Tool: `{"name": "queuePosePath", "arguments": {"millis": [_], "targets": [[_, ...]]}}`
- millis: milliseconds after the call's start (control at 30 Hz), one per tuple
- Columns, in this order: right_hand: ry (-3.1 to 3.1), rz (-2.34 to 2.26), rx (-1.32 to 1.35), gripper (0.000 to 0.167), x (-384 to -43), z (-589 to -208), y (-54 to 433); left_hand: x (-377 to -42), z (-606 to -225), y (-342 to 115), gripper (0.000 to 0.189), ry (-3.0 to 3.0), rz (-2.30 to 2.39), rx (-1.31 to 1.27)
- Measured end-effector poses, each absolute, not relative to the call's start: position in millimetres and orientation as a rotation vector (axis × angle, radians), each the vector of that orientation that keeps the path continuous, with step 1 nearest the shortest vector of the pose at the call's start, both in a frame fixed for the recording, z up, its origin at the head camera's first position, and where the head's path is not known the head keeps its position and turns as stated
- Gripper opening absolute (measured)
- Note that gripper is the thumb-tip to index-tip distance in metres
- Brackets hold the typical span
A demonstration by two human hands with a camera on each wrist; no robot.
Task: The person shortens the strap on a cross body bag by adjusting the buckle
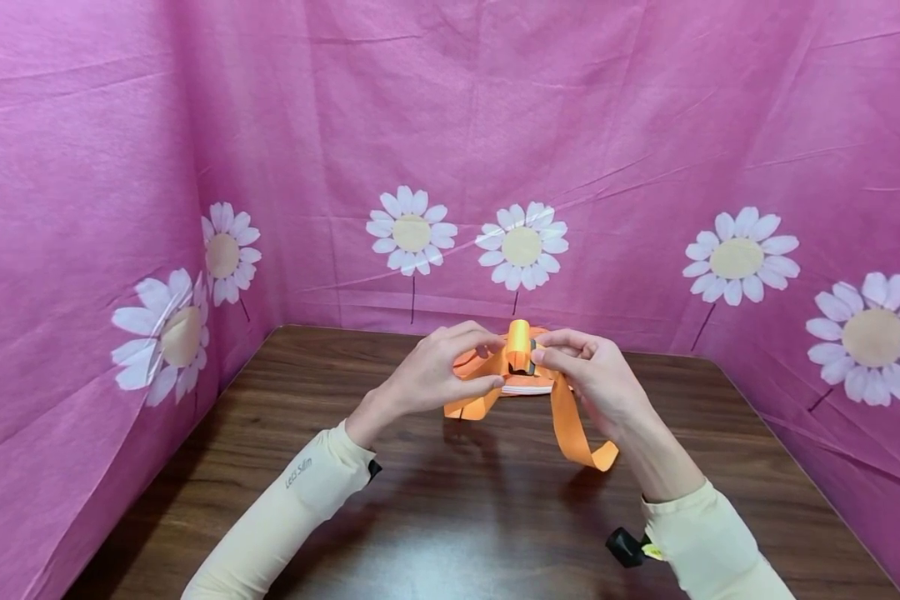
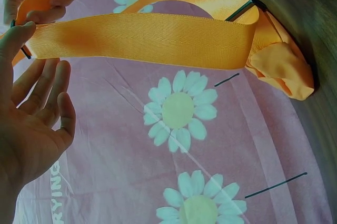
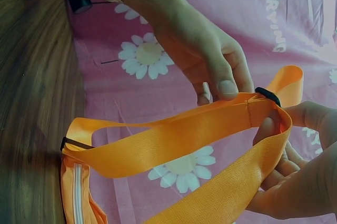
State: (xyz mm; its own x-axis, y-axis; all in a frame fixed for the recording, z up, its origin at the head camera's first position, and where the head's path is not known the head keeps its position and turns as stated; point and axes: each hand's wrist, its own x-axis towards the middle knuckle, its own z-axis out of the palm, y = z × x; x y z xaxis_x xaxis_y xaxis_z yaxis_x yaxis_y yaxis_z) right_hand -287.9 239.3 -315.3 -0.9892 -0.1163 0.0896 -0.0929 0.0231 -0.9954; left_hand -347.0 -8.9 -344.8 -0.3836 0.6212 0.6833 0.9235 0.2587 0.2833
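Note:
An orange pouch (image 1: 546, 384) with a white zipper (image 3: 78, 187) is on the table at its far side. Its wide orange strap (image 2: 142, 40) is raised above it, threaded through a black slider buckle (image 3: 267, 96). A short loop of strap (image 1: 519, 340) stands up out of the buckle. My left hand (image 1: 438, 367) pinches the strap just left of the buckle, thumb on one side and fingers on the other. Close by, my right hand (image 1: 596, 371) grips the strap and the buckle's right side. A loose strap end (image 1: 573, 429) hangs below the right hand.
The dark wooden table (image 1: 435, 517) carries the work. Pink cloth (image 1: 450, 100) printed with daisies hangs at the back and both sides. A black wrist camera (image 1: 626, 547) juts from the right sleeve.

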Motion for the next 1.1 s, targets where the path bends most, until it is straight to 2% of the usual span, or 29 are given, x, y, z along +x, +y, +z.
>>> {"name": "queuePosePath", "arguments": {"millis": [1100], "targets": [[2.029,-2.402,-0.272,0.007,-285,-304,257,-360,-352,-14,0.042,-2.155,-0.851,-1.403]]}}
